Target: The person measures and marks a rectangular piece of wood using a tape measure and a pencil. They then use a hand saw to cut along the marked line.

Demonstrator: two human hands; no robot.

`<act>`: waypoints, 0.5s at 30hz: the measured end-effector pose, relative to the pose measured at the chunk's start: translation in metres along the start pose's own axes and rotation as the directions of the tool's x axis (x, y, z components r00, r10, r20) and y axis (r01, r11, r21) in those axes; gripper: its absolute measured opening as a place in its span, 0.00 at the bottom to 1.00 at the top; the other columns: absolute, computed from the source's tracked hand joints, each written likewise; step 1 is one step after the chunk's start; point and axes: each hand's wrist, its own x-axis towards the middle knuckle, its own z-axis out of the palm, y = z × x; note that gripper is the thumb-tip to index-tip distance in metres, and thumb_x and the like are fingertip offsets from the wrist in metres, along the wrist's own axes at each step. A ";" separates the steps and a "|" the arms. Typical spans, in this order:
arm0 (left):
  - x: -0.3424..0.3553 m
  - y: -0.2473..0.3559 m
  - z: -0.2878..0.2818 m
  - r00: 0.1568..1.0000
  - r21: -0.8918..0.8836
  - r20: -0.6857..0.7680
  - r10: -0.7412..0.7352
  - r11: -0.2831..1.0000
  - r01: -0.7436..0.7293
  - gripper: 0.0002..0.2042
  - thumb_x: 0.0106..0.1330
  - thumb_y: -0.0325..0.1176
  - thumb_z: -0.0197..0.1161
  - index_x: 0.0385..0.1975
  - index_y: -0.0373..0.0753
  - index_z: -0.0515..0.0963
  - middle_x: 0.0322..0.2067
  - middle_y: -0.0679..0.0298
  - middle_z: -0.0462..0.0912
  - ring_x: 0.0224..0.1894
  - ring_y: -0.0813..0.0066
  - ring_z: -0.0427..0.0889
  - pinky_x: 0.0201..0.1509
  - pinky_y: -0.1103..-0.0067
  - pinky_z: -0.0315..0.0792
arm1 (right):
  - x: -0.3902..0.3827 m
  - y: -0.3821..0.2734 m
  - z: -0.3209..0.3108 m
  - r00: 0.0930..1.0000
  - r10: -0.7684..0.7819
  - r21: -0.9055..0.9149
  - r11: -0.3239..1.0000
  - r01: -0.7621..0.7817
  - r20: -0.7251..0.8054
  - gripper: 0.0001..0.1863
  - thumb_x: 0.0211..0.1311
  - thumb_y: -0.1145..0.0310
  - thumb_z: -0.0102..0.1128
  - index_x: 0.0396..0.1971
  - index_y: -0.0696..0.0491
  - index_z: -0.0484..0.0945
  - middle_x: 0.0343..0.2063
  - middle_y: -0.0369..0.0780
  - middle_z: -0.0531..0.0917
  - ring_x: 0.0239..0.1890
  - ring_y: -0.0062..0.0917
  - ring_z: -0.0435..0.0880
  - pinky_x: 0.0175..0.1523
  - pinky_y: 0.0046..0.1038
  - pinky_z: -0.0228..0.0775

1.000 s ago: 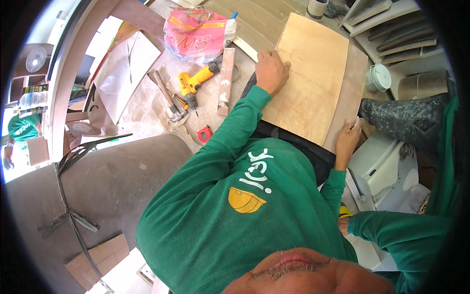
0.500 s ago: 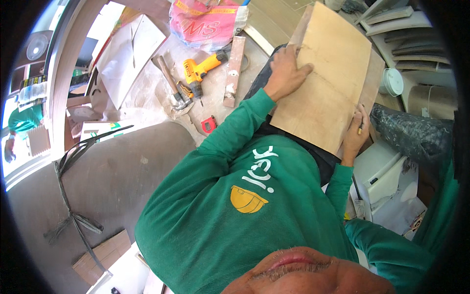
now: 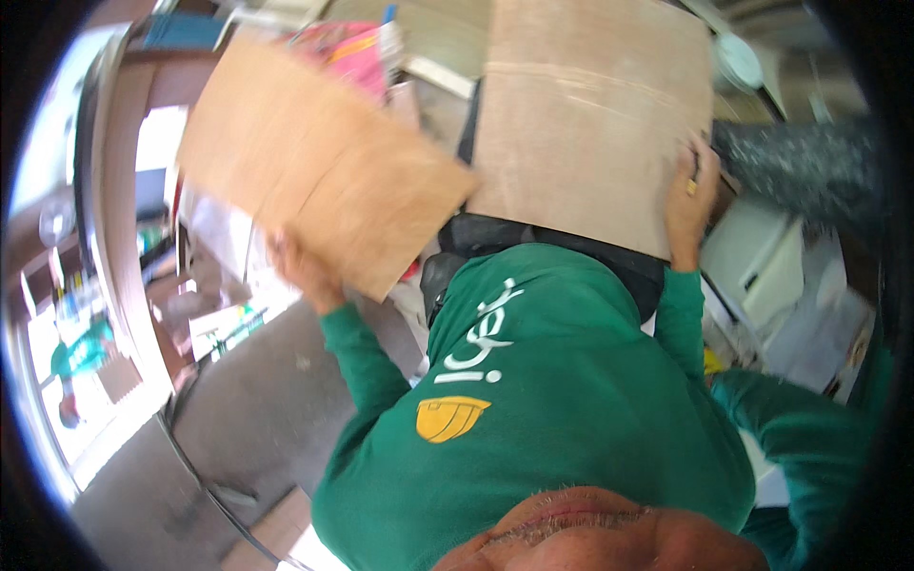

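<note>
Tilted out to the left is a thin tan plywood sheet, smeared by motion. My left hand is closed on its near edge. A second plywood sheet, paler and pinkish, lies across my lap with a light scuffed line over it. My right hand is closed at that sheet's right edge. Between its fingers sits a short pencil with a yellow end showing. The two sheets overlap slightly in view near the middle, where the left one's corner comes close to the other.
A grey rounded surface lies at my left. Beyond the raised sheet a pink bag shows in part. A white round tub and a dark speckled roll are at the right. Another person's green sleeve is at lower right.
My left hand has lifted the upper plywood sheet off the other and swung it left, baring the lower one. The drill, hammer and tape measure are now hidden. My right hand stays at the lower sheet's edge.
</note>
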 end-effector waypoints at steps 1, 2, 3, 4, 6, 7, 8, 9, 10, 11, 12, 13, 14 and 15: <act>0.001 -0.005 -0.021 0.996 -0.014 0.024 -0.083 0.996 0.084 0.25 0.83 0.39 0.58 0.72 0.29 0.69 0.64 0.47 0.80 0.61 0.55 0.84 0.66 0.60 0.82 | 0.003 -0.010 -0.002 1.000 -0.005 0.015 1.000 0.005 0.000 0.18 0.83 0.64 0.59 0.63 0.58 0.80 0.56 0.51 0.84 0.61 0.43 0.83 0.70 0.40 0.71; -0.006 -0.006 -0.028 0.989 -0.076 -0.002 -0.148 0.986 0.148 0.26 0.85 0.38 0.56 0.75 0.28 0.66 0.68 0.45 0.77 0.65 0.54 0.81 0.70 0.60 0.78 | 0.004 -0.012 -0.007 0.998 0.053 -0.007 0.999 -0.053 0.034 0.18 0.83 0.64 0.59 0.63 0.58 0.80 0.52 0.50 0.84 0.58 0.42 0.84 0.67 0.40 0.73; -0.013 -0.008 -0.025 0.985 -0.053 -0.089 -0.149 0.988 0.144 0.25 0.85 0.37 0.53 0.75 0.27 0.66 0.67 0.43 0.77 0.64 0.52 0.82 0.70 0.59 0.79 | 0.005 -0.010 -0.011 0.997 0.080 0.009 0.997 -0.080 0.016 0.18 0.83 0.64 0.59 0.62 0.58 0.80 0.51 0.50 0.83 0.57 0.42 0.84 0.66 0.40 0.73; -0.008 -0.027 -0.035 0.974 -0.075 -0.181 -0.138 0.989 0.126 0.24 0.86 0.36 0.52 0.73 0.25 0.67 0.66 0.43 0.77 0.63 0.51 0.82 0.69 0.58 0.79 | 0.006 -0.010 -0.014 0.995 0.098 0.037 0.994 -0.098 0.005 0.18 0.83 0.63 0.59 0.62 0.58 0.80 0.50 0.49 0.83 0.56 0.42 0.84 0.65 0.40 0.74; 0.016 -0.076 -0.064 0.954 -0.087 -0.255 -0.156 0.987 0.137 0.23 0.85 0.37 0.54 0.71 0.26 0.70 0.64 0.44 0.79 0.61 0.51 0.83 0.67 0.57 0.79 | 0.004 -0.007 -0.016 0.993 0.116 0.074 0.991 -0.115 -0.022 0.18 0.83 0.63 0.59 0.62 0.58 0.79 0.48 0.48 0.82 0.53 0.42 0.83 0.62 0.40 0.75; 0.032 -0.096 -0.067 0.933 -0.033 -0.312 -0.179 0.984 0.178 0.22 0.84 0.36 0.55 0.69 0.27 0.71 0.62 0.44 0.81 0.60 0.50 0.84 0.66 0.57 0.80 | 0.003 -0.005 -0.019 0.992 0.114 0.048 0.993 -0.112 -0.054 0.18 0.83 0.63 0.59 0.62 0.58 0.79 0.48 0.49 0.82 0.53 0.42 0.83 0.62 0.40 0.75; 0.050 -0.113 -0.070 0.907 0.024 -0.372 -0.195 0.975 0.219 0.21 0.82 0.36 0.57 0.67 0.28 0.73 0.61 0.45 0.82 0.59 0.50 0.84 0.65 0.57 0.80 | 0.001 -0.005 -0.022 0.990 0.112 0.022 0.994 -0.111 -0.082 0.18 0.83 0.63 0.59 0.62 0.58 0.79 0.48 0.49 0.82 0.53 0.42 0.83 0.62 0.40 0.75; 0.062 -0.130 -0.073 0.877 0.075 -0.435 -0.202 0.963 0.260 0.20 0.81 0.35 0.59 0.66 0.29 0.75 0.60 0.46 0.84 0.57 0.50 0.85 0.64 0.58 0.81 | 0.001 -0.004 -0.022 0.988 0.106 0.001 0.994 -0.106 -0.109 0.18 0.83 0.63 0.59 0.62 0.58 0.79 0.49 0.49 0.82 0.53 0.42 0.83 0.62 0.40 0.75; 0.070 -0.144 -0.079 0.947 0.588 -0.316 -0.061 0.770 0.246 0.19 0.79 0.33 0.60 0.64 0.29 0.76 0.59 0.47 0.85 0.56 0.49 0.86 0.62 0.58 0.81 | -0.001 -0.004 -0.023 0.984 0.123 0.002 0.992 -0.124 -0.131 0.18 0.83 0.64 0.60 0.63 0.58 0.79 0.49 0.48 0.82 0.54 0.42 0.83 0.63 0.41 0.74; 0.075 -0.156 -0.089 0.992 0.927 -0.126 0.003 0.355 0.117 0.18 0.77 0.32 0.61 0.62 0.30 0.78 0.58 0.47 0.86 0.54 0.49 0.87 0.61 0.59 0.82 | -0.003 -0.003 -0.023 0.982 0.122 -0.028 0.991 -0.128 -0.143 0.19 0.82 0.63 0.60 0.63 0.58 0.79 0.49 0.48 0.82 0.54 0.42 0.82 0.64 0.41 0.74; 0.081 -0.171 -0.102 0.997 0.984 0.078 -0.027 -0.158 -0.081 0.17 0.76 0.30 0.63 0.60 0.30 0.79 0.57 0.48 0.87 0.52 0.48 0.88 0.60 0.60 0.82 | -0.004 0.000 -0.023 0.981 0.122 -0.054 0.990 -0.131 -0.153 0.19 0.82 0.63 0.61 0.64 0.58 0.78 0.49 0.48 0.82 0.54 0.42 0.82 0.64 0.41 0.73; 0.098 -0.189 -0.124 0.997 0.991 0.078 0.007 -0.106 -0.077 0.18 0.74 0.30 0.64 0.61 0.31 0.79 0.55 0.49 0.87 0.50 0.48 0.88 0.59 0.61 0.82 | -0.005 0.004 -0.024 0.978 0.135 -0.067 0.987 -0.147 -0.157 0.20 0.82 0.63 0.61 0.64 0.58 0.78 0.49 0.48 0.82 0.54 0.42 0.82 0.64 0.41 0.73; 0.121 -0.201 -0.150 0.996 0.995 0.076 0.046 -0.069 -0.073 0.19 0.72 0.29 0.66 0.61 0.31 0.79 0.54 0.50 0.88 0.48 0.48 0.88 0.57 0.61 0.83 | -0.007 0.011 -0.023 0.971 0.187 -0.042 0.980 -0.195 -0.148 0.21 0.81 0.63 0.62 0.65 0.58 0.77 0.49 0.47 0.82 0.54 0.41 0.82 0.65 0.41 0.73; 0.125 -0.207 -0.147 0.995 0.997 0.078 0.059 -0.008 -0.078 0.20 0.70 0.29 0.67 0.61 0.32 0.79 0.52 0.52 0.89 0.46 0.48 0.89 0.56 0.62 0.83 | -0.008 0.011 -0.023 0.965 0.220 -0.040 0.973 -0.227 -0.142 0.21 0.80 0.63 0.62 0.65 0.58 0.77 0.49 0.47 0.82 0.54 0.41 0.82 0.64 0.41 0.73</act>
